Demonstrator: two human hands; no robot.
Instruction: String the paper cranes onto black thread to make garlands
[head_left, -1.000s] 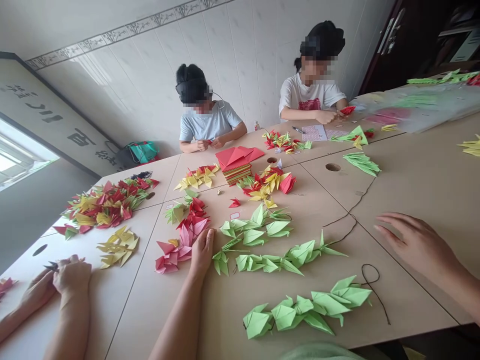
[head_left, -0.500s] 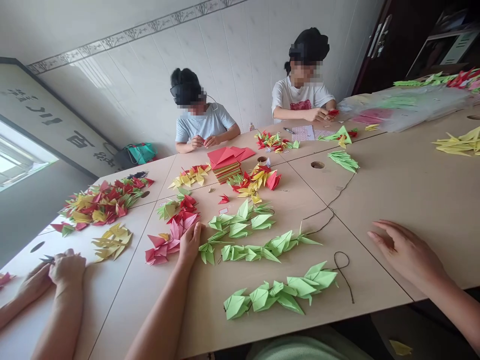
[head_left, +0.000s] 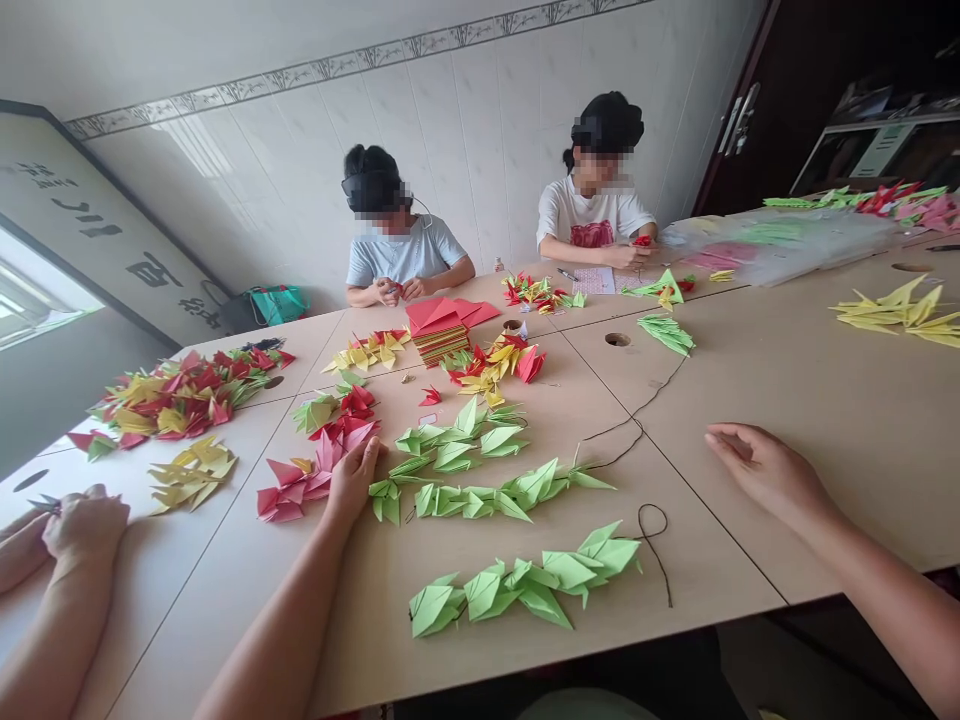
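Note:
My left hand (head_left: 354,480) lies on the table against the right side of a strand of pink and red folded-paper cranes (head_left: 304,480). Its fingers look loosely extended, partly hidden, with no grip on the paper visible. My right hand (head_left: 772,475) rests on its side on bare tabletop, loosely curved, thumb and fingers apart, holding nothing. Between my hands are strands of light green paper cranes: a front one (head_left: 525,580) with a dark cord loop (head_left: 656,545) at its end, a middle one (head_left: 510,492), and a shorter group (head_left: 461,440) behind.
At far left a co-worker's hands (head_left: 82,525) hold a small metal tool (head_left: 46,502). Piled cranes (head_left: 180,395), yellow cranes (head_left: 193,475) and stacked coloured paper (head_left: 442,345) stand around. Across the table, two people (head_left: 409,255) (head_left: 596,215) handle red paper. Plastic bags (head_left: 810,240) lie back right.
The view has turned slightly to the right, so the tabletop things appear shifted left. Both my hands keep their places on the table and their poses.

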